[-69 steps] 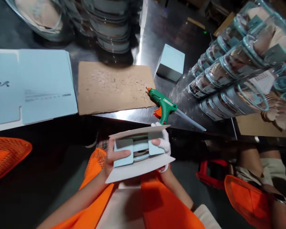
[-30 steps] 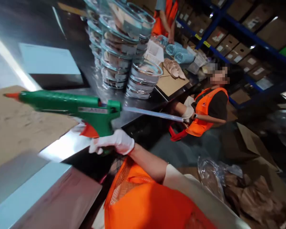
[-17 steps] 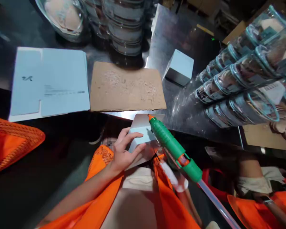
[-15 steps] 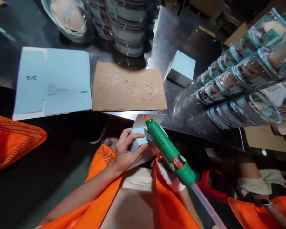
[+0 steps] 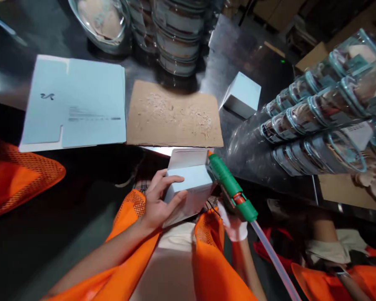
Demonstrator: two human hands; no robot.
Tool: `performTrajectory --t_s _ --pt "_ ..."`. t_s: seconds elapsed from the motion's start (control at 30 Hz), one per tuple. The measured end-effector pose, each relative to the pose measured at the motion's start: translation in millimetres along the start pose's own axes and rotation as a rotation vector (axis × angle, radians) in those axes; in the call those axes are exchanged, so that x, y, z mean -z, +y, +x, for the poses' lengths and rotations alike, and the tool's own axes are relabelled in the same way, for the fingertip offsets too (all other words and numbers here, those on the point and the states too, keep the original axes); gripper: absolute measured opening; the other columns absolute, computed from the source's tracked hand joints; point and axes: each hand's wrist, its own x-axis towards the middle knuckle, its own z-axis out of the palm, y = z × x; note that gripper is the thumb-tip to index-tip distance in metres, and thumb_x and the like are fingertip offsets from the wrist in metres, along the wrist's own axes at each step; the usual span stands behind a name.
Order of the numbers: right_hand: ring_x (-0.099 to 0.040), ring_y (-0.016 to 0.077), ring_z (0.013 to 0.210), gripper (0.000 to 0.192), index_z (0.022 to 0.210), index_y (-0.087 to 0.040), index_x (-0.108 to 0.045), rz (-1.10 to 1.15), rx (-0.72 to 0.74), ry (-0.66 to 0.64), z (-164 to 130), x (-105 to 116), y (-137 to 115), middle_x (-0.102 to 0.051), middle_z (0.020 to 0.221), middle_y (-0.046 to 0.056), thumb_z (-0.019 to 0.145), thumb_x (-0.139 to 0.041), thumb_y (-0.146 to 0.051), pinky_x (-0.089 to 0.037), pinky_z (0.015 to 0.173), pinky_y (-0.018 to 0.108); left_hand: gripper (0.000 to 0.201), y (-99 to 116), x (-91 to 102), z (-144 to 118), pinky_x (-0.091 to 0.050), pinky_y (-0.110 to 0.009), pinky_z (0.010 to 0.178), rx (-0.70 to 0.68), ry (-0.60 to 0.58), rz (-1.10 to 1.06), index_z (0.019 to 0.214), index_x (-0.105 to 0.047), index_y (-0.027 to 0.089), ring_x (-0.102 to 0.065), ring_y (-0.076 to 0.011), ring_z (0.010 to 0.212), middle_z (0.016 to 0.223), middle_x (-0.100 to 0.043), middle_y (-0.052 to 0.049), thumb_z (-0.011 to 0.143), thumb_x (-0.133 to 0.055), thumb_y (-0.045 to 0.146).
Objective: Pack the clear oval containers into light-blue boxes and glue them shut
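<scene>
My bare left hand (image 5: pixel 159 200) grips a pale box (image 5: pixel 192 184) at its left side, fingers on the top and thumb on the near face. One flap of the box stands up at its far edge. In my right hand (image 5: pixel 233 221), which wears a white glove, is a green glue gun (image 5: pixel 227 179) with an orange nozzle and a long clear glue stick out of its back. The nozzle is at the right end of the raised flap; whether it touches cannot be made out. The gun's body hides most of my right fingers.
Beyond the box lies a scuffed cardboard sheet (image 5: pixel 175 115), with flat printed box blanks (image 5: pixel 81 104) to its left. A closed pale box (image 5: pixel 243 95) stands farther right. Clear round containers are stacked at the back (image 5: pixel 178 39) and right (image 5: pixel 316 104). A co-worker's arm (image 5: pixel 322 230) is at right.
The glue gun has moved right, from over the middle of the box to the flap's right end, so more of the box shows. My left hand still holds the box.
</scene>
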Motion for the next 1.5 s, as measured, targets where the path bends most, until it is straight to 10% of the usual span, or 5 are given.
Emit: performTrajectory --t_s 0.5,0.7,0.93,1.17,1.5 --pt "-0.065 0.0192 0.049 0.065 0.074 -0.017 -0.075 0.141 -0.508 -0.165 156.3 -10.9 -37.1 -0.071 0.060 0.008 0.090 -0.063 -0.078 -0.055 0.051 0.030 0.027 11.6 8.0 10.1 -0.052 -0.028 0.081 0.215 0.020 -0.306 0.104 -0.080 0.025 -0.067 -0.0204 0.095 0.108 -0.067 -0.005 0.093 -0.082 0.050" --pt "-0.074 0.0238 0.081 0.038 0.086 -0.022 -0.080 -0.294 -0.074 0.115 122.6 10.7 -57.4 -0.081 0.084 0.008 0.086 -0.078 -0.060 -0.060 0.080 0.035 0.031 10.6 11.1 10.7 -0.052 -0.029 0.078 0.241 -0.004 -0.379 0.102 -0.079 0.025 -0.065 -0.0205 0.092 0.109 -0.067 -0.006 0.091 -0.083 0.054" --pt "-0.077 0.0255 0.095 0.061 0.109 -0.020 -0.083 0.405 -0.348 -0.284 77.3 -34.2 -74.3 -0.085 0.106 0.006 0.064 -0.100 -0.059 -0.064 0.089 0.037 0.044 10.7 3.3 11.5 -0.057 -0.038 0.096 0.160 -0.069 -0.387 0.093 -0.075 0.020 -0.069 -0.0327 0.126 0.139 -0.067 -0.015 0.087 -0.084 0.063" --pt "-0.065 0.0380 0.142 0.089 0.131 -0.025 -0.082 0.193 0.239 -0.676 74.1 0.4 -67.2 -0.069 0.152 0.016 0.074 -0.074 -0.094 -0.053 0.119 0.055 0.041 -2.6 0.1 22.1 -0.060 -0.041 0.099 0.198 -0.016 -0.624 0.129 -0.063 0.035 -0.077 -0.0278 0.119 0.110 -0.073 -0.004 0.096 -0.081 0.053" --pt "-0.069 0.0286 0.139 0.036 0.129 -0.030 -0.082 0.067 0.419 -0.515 59.8 -13.3 -46.8 -0.074 0.146 0.012 0.100 -0.077 -0.052 -0.057 0.118 0.048 0.028 6.8 5.9 18.1 -0.058 -0.039 0.105 0.052 -0.103 -0.360 0.092 -0.078 0.023 -0.073 -0.0264 0.123 0.110 -0.071 -0.007 0.102 -0.075 0.049"
